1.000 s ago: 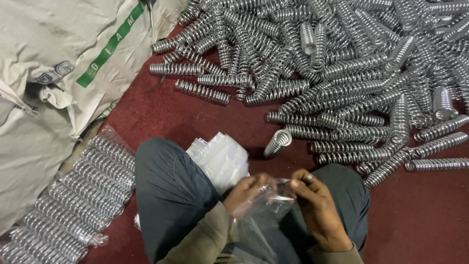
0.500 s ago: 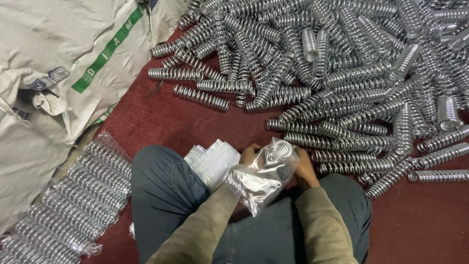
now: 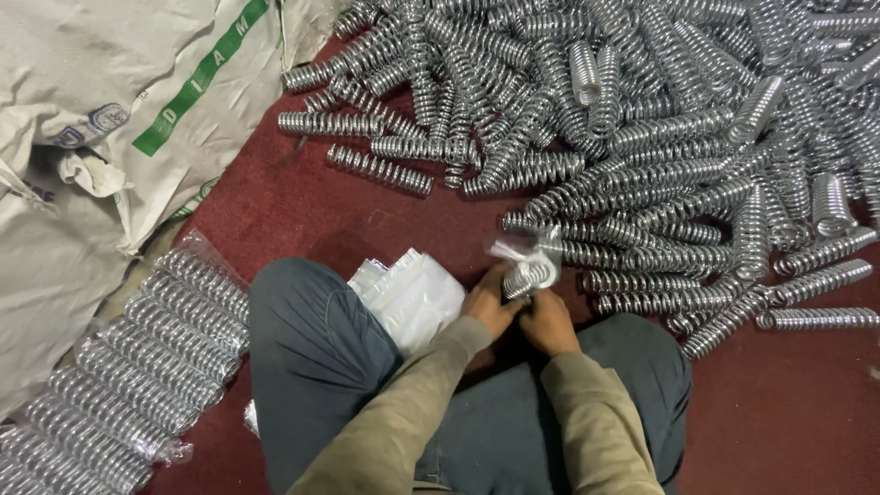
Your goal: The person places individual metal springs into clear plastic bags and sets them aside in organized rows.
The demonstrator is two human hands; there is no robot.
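Both hands are gripping a shiny coiled metal spring in a clear plastic sleeve [image 3: 530, 266], the left hand [image 3: 489, 302] at seven o'clock of it, the right hand [image 3: 547, 321] at six o'clock, over the dark red floor [image 3: 302, 206].

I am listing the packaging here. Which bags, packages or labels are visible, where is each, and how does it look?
Woven sacks: upper left, crumpled, off-white with a green stripe.
Stack of clear plastic bags: beside the knee, flat, whitish.
Bagged spring: in left hand and right hand, clear plastic.
Bagged springs: lower left, in rows.
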